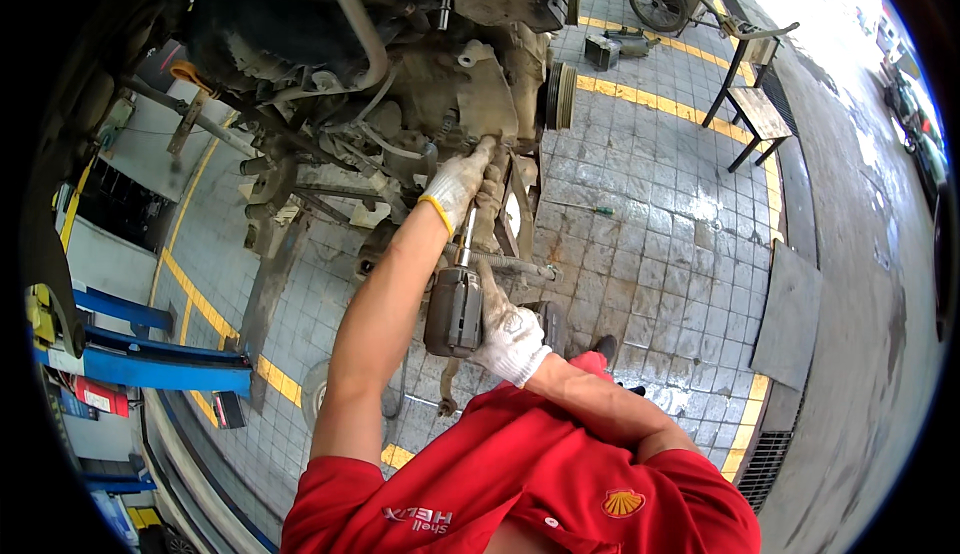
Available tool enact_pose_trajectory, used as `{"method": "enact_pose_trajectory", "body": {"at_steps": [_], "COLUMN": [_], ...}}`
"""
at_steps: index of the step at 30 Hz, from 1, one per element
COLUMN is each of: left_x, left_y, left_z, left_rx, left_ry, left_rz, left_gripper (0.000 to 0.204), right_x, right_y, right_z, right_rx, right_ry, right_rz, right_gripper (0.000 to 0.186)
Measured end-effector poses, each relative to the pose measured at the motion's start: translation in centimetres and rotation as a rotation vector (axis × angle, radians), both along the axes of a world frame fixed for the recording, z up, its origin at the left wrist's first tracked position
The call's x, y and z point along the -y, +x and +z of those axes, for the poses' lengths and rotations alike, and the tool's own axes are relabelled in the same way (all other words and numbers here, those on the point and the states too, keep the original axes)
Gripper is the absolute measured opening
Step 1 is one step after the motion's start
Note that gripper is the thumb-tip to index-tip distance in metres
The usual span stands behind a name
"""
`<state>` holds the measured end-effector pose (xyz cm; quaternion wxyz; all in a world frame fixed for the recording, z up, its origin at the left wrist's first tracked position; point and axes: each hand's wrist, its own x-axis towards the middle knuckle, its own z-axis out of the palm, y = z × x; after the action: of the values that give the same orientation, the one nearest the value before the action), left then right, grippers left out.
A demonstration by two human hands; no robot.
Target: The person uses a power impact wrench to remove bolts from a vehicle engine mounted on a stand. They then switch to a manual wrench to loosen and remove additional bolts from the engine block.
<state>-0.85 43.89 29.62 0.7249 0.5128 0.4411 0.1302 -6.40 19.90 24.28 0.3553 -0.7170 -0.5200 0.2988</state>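
The right hand [515, 342] is clutching the power wrench [455, 312], its metal shaft [466, 239] pointing toward the engine's [490, 94] near edge! The left hand [458, 189] is touching that edge; whether it's gripping anything there, I can't tell.

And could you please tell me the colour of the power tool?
The power tool is dark grey, nearly black, as the head view shows.
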Motion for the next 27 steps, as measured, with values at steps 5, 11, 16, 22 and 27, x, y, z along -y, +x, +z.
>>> {"method": "enact_pose_trajectory", "body": {"at_steps": [5,11,16,22,27], "left_x": [0.7,4.9,5.0,2.9,0.7], "left_y": [-1.4,-4.4,-7.7,-7.1,-5.5], "left_z": [0.1,3.8,6.8,7.8,7.9], "left_rx": [0.091,0.180,0.312,0.381,0.361], "left_ry": [-0.075,-0.058,-0.067,-0.035,-0.009], "left_rz": [-0.045,-0.086,-0.133,-0.044,-0.142], "left_gripper": [0.030,0.031,0.042,0.040,0.042], "right_x": [0.3,2.0,1.7,-0.3,-2.4], "right_y": [-0.4,0.2,1.1,1.6,2.4], "right_z": [-0.9,2.1,10.1,12.1,13.4], "right_rx": [0.054,0.095,0.218,0.198,0.097], "right_ry": [0.133,0.057,0.054,0.155,0.226], "right_rz": [-0.007,-0.035,-0.023,-0.070,-0.141], "right_gripper": [0.139,0.124,0.121,0.127,0.128]}}
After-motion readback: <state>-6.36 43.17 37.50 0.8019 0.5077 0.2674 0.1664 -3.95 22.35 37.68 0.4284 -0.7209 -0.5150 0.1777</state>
